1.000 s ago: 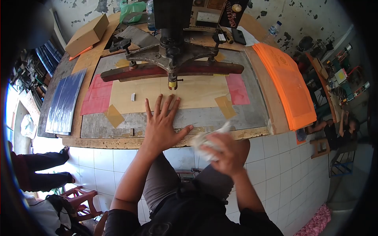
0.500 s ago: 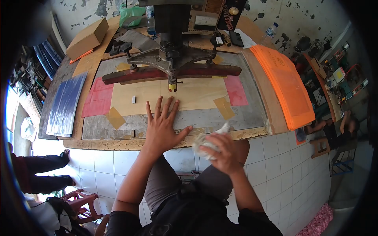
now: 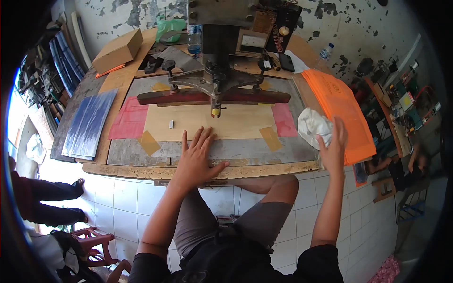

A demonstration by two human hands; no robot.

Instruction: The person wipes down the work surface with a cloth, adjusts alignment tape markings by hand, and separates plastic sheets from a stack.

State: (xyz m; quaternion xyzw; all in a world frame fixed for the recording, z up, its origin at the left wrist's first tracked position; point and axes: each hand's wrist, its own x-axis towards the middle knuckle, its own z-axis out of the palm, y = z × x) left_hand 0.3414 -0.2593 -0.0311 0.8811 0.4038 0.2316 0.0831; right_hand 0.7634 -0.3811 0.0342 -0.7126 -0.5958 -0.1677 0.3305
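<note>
My left hand [image 3: 196, 158] lies flat with its fingers extended, the fingertips on the front edge of a cream sheet [image 3: 188, 115] and the palm over the grey metal plate [image 3: 226, 147]. A crumpled white cloth [image 3: 311, 125] is in my right hand [image 3: 336, 144], between thumb and fingers, at the plate's right side beside a stack of orange bags [image 3: 342, 111]. Over the sheet stands a press head with a dark red bar [image 3: 188, 97]. A small white piece [image 3: 171, 124] rests on the sheet, left of my left fingertips.
Blue plastic sheets [image 3: 89, 125] lie at the left, below a cardboard box [image 3: 118, 51]. Pink sheets [image 3: 128, 118] flank the cream one, and tape [image 3: 270, 138] holds its front. Water bottles [image 3: 325, 51] and a phone [image 3: 286, 62] are at the back. A person [image 3: 408, 162] sits far right.
My right hand has swung right and forward with the cloth, from in front of the table edge to beside the orange bags. My left hand stays on the sheet, its fingers slightly closer together.
</note>
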